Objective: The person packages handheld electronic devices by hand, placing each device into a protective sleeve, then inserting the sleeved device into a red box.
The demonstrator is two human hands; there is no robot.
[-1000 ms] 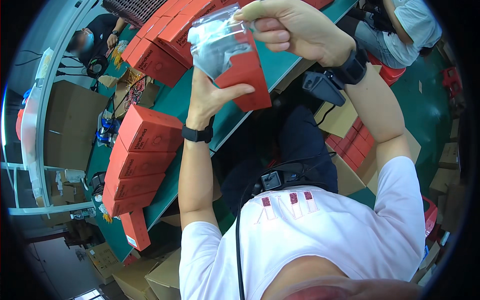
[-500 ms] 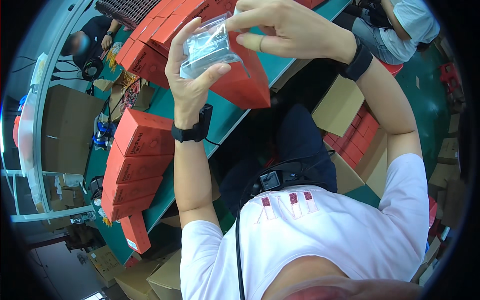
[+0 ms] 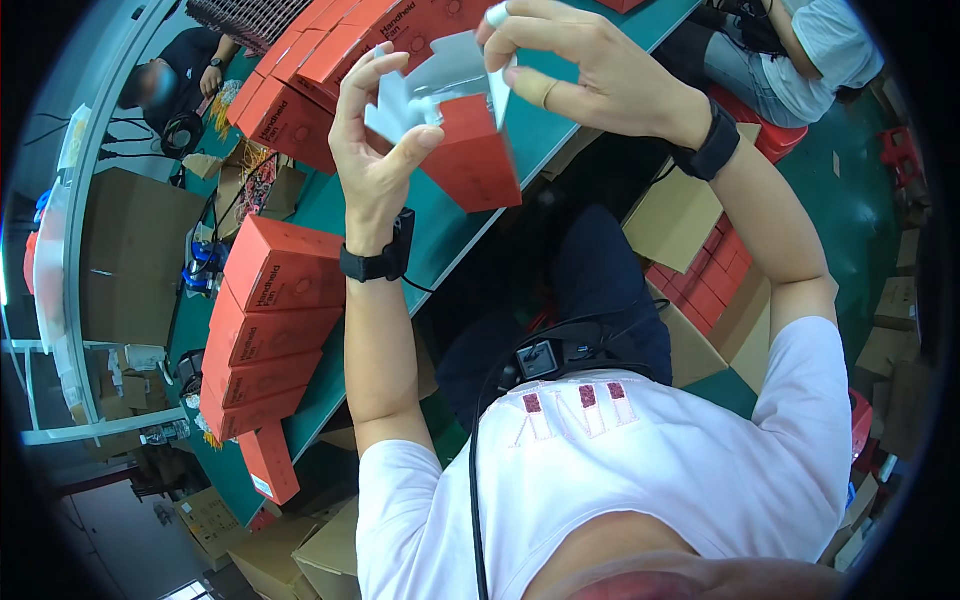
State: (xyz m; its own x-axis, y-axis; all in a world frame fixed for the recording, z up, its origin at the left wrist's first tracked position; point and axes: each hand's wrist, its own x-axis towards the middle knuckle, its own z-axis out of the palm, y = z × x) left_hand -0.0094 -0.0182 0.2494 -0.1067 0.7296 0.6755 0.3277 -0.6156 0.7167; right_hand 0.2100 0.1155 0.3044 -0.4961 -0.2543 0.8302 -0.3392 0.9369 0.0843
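A red cardboard box (image 3: 470,165) stands open at the table edge, its white inner flaps (image 3: 452,62) spread at the top. My left hand (image 3: 378,145) curls around the box's left side, thumb near the opening and fingers behind a white flap. On the other side my right hand (image 3: 595,75) holds the box's right flap between thumb and fingers. One of its fingertips has a white cover. Something pale shows in the opening, too unclear to name.
More red boxes stand in a row (image 3: 275,320) on the green table (image 3: 445,245) and in a stack (image 3: 350,50) behind. An open carton (image 3: 690,225) of red boxes sits at my right. One person (image 3: 175,85) works across the table; another (image 3: 800,60) sits at the far right.
The clear plastic pack that was between my hands above the box is no longer visible there. White flaps now show spread, and my right hand has shifted slightly right onto one.
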